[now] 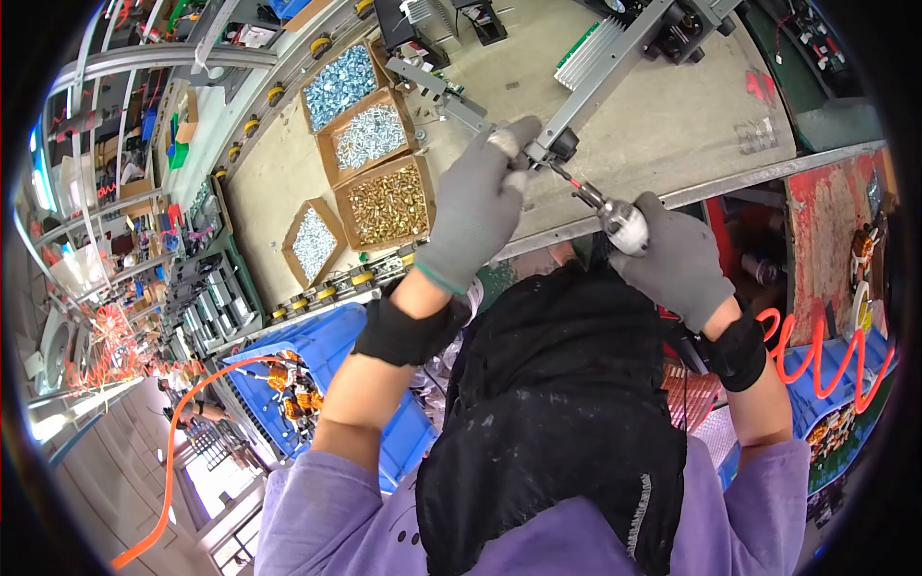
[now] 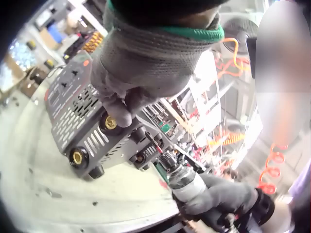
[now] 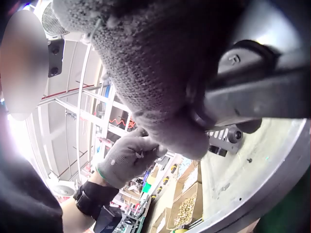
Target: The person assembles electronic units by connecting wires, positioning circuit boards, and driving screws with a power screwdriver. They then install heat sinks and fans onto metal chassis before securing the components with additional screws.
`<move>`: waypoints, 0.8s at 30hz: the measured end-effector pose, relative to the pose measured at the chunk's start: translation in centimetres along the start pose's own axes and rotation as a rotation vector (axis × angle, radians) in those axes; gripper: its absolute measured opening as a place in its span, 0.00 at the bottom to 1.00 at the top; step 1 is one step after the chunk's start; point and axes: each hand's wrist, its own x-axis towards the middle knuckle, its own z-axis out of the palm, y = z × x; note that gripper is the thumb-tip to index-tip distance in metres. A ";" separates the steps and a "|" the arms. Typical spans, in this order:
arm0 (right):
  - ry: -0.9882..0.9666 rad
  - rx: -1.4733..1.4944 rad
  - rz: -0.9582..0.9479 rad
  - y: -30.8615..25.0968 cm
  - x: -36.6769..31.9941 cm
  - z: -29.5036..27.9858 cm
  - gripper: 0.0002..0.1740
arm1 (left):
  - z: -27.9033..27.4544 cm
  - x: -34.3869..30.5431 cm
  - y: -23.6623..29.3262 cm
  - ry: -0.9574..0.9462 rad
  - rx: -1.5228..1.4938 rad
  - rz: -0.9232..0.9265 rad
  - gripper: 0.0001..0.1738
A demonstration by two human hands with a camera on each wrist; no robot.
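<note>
My gloved left hand (image 1: 480, 202) grips the near edge of a grey metal machine housing (image 1: 600, 82). In the left wrist view its fingers curl over the slotted front panel (image 2: 80, 109), with a fingertip at a brass socket (image 2: 111, 122). My gloved right hand (image 1: 677, 254) holds a power screwdriver (image 1: 624, 226), its fingers wrapped round the body. The screwdriver's bit (image 1: 567, 176) points at the housing's corner, right by a black rubber foot (image 1: 565, 144). In the right wrist view the right glove (image 3: 146, 73) and the dark tool body fill the upper part, hiding the bit.
Cardboard boxes of brass-coloured screws (image 1: 389, 206), silver screws (image 1: 370, 134) and bluish fasteners (image 1: 341, 86) stand left on the workbench (image 1: 701, 125). Blue bins (image 1: 384, 422) flank my body. An orange coiled hose (image 1: 826, 355) hangs at right; another orange hose (image 1: 173, 451) runs at left.
</note>
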 end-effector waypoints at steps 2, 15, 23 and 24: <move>0.011 0.034 0.003 0.4 -0.6 0.3 0.25 | -0.9 -1.4 0.2 -0.035 -0.656 -0.385 0.21; -0.064 0.323 -0.053 -1.2 -3.1 2.6 0.24 | 1.5 -4.6 -0.7 -0.021 -1.456 -0.672 0.22; -0.220 0.341 0.016 -0.9 -2.9 2.7 0.35 | 3.2 -5.1 -0.3 0.021 -1.092 -0.549 0.21; -0.288 0.451 0.008 -0.7 -2.9 2.6 0.36 | 3.4 -5.3 0.2 0.057 -1.060 -0.506 0.20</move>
